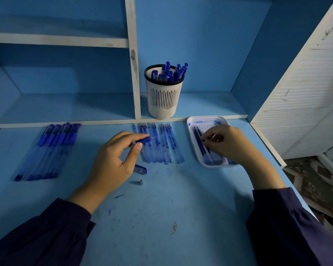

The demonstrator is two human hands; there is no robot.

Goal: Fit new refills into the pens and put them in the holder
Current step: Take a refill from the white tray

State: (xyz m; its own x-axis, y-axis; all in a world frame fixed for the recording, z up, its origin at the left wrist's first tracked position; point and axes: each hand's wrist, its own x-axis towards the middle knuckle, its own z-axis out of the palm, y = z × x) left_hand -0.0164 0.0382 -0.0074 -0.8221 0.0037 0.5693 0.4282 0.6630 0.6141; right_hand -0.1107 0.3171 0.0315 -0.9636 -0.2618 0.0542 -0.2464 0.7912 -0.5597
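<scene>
Item: refill (204, 148), dark, in white tray (208, 118), long axis running away from me. My right hand (226, 142), nearer, pinches its far end. Left hand (115, 156) holds pen barrel (142, 140), well apart leftward. Holder (163, 96) behind.

One holder (163, 96) and one tray (192, 144) are seen. Two hands (112, 160) are counted. One cap (140, 168) and one tip (140, 182) are seen loose. Pens (52, 150) and refills (160, 144) cannot be counted exactly.

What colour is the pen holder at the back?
The holder is white with vertical slots and a black rim, seen in the head view.
</scene>
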